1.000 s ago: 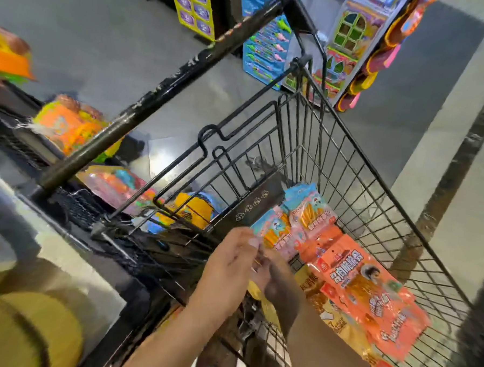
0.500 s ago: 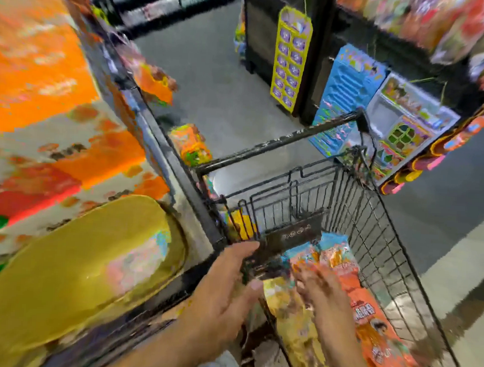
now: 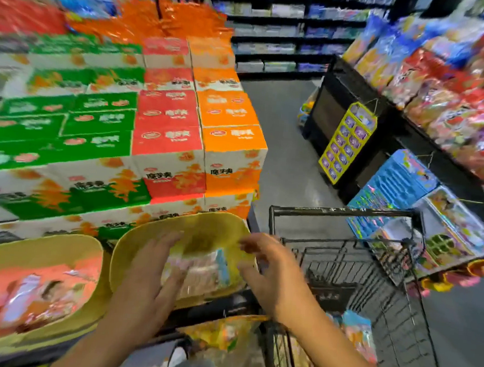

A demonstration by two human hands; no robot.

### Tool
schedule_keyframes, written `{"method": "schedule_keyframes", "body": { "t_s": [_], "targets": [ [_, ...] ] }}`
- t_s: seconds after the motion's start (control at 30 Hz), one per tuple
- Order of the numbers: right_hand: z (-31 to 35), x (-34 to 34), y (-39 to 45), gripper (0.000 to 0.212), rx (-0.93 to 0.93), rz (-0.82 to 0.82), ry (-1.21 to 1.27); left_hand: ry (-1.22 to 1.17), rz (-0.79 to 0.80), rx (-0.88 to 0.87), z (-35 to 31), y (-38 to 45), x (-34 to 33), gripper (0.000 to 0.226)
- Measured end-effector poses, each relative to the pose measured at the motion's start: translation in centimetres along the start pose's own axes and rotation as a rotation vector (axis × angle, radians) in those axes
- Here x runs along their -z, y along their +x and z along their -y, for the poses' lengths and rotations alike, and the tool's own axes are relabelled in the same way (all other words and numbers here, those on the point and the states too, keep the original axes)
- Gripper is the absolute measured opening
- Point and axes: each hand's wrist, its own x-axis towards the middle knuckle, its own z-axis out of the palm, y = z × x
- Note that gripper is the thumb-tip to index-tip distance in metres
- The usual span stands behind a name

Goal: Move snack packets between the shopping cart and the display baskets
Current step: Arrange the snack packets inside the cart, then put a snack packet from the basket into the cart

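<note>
Two yellow display baskets stand side by side in front of me. Over the right basket [image 3: 136, 250] both my hands hover with fingers spread. My left hand [image 3: 153, 274] lies over a pale pink and blue snack packet [image 3: 205, 274] inside it; blur hides whether it touches. My right hand [image 3: 269, 274] is at the basket's right rim, holding nothing. The left basket [image 3: 13, 250] holds orange packets [image 3: 38, 293]. The black wire shopping cart [image 3: 345, 214] stands at the right with blue and orange packets [image 3: 359, 338] in it. A yellow packet [image 3: 221, 333] lies at the cart's near corner.
Stacked green, red and orange cartons [image 3: 167, 134] rise behind the baskets. A black display rack [image 3: 348, 110] with hanging toy cards and heaped snack bags stands right of the cart. A grey aisle floor [image 3: 284, 157] runs between them toward far shelves.
My view swung up and left from the cart to the baskets. Both hands left the packets in the cart and now hover over the right basket, where a pale packet lies.
</note>
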Motion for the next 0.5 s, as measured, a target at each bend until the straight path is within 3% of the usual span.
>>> {"method": "schedule_keyframes", "body": {
  "t_s": [0.1,0.27,0.37,0.5],
  "targets": [
    [-0.4,-4.4,5.2,0.042,0.03,0.264,-0.216,0.244,0.004,-0.025,4.6,0.0,1.5,0.058],
    [-3.2,-12.7,11.6,0.064,-0.111,0.61,-0.474,0.499,0.196,0.032,8.7,-1.2,0.5,0.063],
    [-5.0,-15.6,13.4,0.062,-0.112,0.709,-0.613,0.552,0.249,-0.02,9.7,-1.8,-0.3,0.063],
    [-6.4,-17.6,13.8,0.043,-0.074,0.683,-0.778,0.521,0.217,-0.035,10.3,-1.4,-0.4,0.062]
  ]
}}
